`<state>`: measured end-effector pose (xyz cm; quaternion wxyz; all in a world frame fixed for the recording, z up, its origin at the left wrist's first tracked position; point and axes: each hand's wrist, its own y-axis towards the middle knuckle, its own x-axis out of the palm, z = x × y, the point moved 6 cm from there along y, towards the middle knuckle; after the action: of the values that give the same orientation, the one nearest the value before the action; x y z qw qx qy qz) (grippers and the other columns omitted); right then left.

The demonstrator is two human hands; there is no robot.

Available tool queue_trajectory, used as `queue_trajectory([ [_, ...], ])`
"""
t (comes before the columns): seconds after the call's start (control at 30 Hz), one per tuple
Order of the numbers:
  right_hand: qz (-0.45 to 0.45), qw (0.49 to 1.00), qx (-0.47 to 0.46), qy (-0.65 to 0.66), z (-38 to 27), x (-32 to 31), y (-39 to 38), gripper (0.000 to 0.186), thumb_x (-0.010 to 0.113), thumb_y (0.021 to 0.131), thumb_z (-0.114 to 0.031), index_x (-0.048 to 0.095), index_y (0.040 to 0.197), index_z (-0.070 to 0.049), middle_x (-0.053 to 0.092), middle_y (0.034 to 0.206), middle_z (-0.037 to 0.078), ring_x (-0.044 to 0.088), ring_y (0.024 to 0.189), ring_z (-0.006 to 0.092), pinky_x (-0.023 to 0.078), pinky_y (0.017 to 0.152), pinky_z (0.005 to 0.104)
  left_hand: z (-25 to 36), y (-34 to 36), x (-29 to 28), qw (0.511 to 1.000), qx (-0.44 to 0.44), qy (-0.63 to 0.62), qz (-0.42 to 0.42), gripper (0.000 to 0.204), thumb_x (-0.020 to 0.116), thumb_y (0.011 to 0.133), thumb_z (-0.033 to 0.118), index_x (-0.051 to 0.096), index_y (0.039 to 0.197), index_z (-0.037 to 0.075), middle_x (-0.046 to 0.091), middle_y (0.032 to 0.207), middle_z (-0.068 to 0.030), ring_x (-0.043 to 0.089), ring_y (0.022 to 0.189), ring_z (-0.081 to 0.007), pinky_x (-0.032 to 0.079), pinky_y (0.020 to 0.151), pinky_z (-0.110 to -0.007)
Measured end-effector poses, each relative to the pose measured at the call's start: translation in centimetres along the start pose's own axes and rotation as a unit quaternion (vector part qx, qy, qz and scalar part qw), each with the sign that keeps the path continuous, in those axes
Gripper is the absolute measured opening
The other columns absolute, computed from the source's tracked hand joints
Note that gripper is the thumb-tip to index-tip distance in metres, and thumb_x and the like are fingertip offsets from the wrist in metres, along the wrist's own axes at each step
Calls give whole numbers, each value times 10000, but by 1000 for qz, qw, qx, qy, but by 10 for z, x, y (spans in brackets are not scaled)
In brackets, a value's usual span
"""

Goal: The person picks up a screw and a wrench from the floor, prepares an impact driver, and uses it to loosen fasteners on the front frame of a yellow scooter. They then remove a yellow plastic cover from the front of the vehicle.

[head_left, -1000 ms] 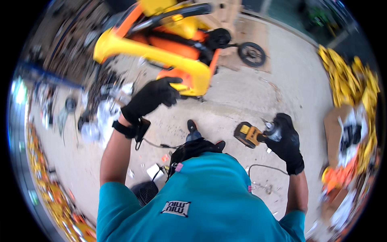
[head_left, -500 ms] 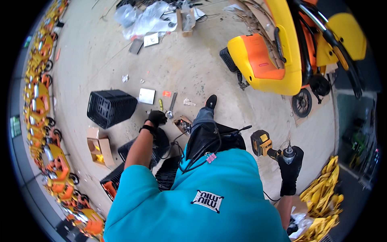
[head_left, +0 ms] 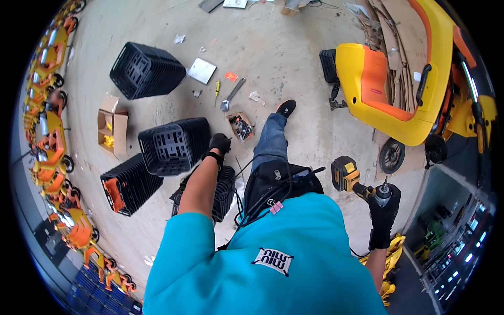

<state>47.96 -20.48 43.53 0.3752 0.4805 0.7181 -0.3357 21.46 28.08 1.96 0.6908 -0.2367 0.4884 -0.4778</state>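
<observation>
My right hand [head_left: 385, 209], in a black glove, is closed around a yellow-and-black cordless drill [head_left: 346, 176] at the right, its bit pointing forward. At centre left, my left hand [head_left: 219, 143], also black-gloved, is closed with its fingers curled; anything inside is hidden. It is nearest a stack of black plastic baskets [head_left: 170, 144] and a small cardboard box [head_left: 241, 127] of dark small parts. Beyond that box lie a wrench [head_left: 232, 94], a yellow-handled screwdriver [head_left: 217, 90] and an orange packet [head_left: 231, 76] on the concrete floor.
More basket stacks [head_left: 147, 71] stand at the left, beside an opened carton [head_left: 112, 126]. A yellow-and-orange scooter [head_left: 370, 86] stands front right, with flattened cardboard [head_left: 391, 58] beyond. Parked scooters [head_left: 55, 142] line the far left. Dark cords [head_left: 244, 184] hang by my waist.
The view has shifted, bringing more basket stacks into sight at the left. My left hand is now farther from the wrench. The drill stays in my right hand.
</observation>
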Motion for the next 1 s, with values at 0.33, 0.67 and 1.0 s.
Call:
queue_trajectory([
  [0.33,-47,999,-8,9,-14,10,2,582,777,690,-30,476,1188,-32,540,1090,134,584,993,258,498,883,373,-48,-15,51,970,-86,-200,-105,632,739,810,198,470,1336,-29,591,1128,-181,603,976,-285,542,726,-420],
  [0.67,38,987,-155,-3,-75,-12,5,636,807,675,-62,485,1224,-59,507,1147,139,559,1051,295,471,927,394,216,-99,-91,903,182,-330,-205,406,629,933,154,528,1304,24,613,1186,-75,593,1092,-165,497,930,-323],
  [1.0,73,973,-213,52,-161,-59,49,850,831,668,-144,412,1401,-45,442,1433,200,483,1300,363,448,1038,414,475,-279,-30,704,637,178,-259,761,741,843,204,347,1477,58,467,1416,-198,514,1252,-306,427,1044,-385],
])
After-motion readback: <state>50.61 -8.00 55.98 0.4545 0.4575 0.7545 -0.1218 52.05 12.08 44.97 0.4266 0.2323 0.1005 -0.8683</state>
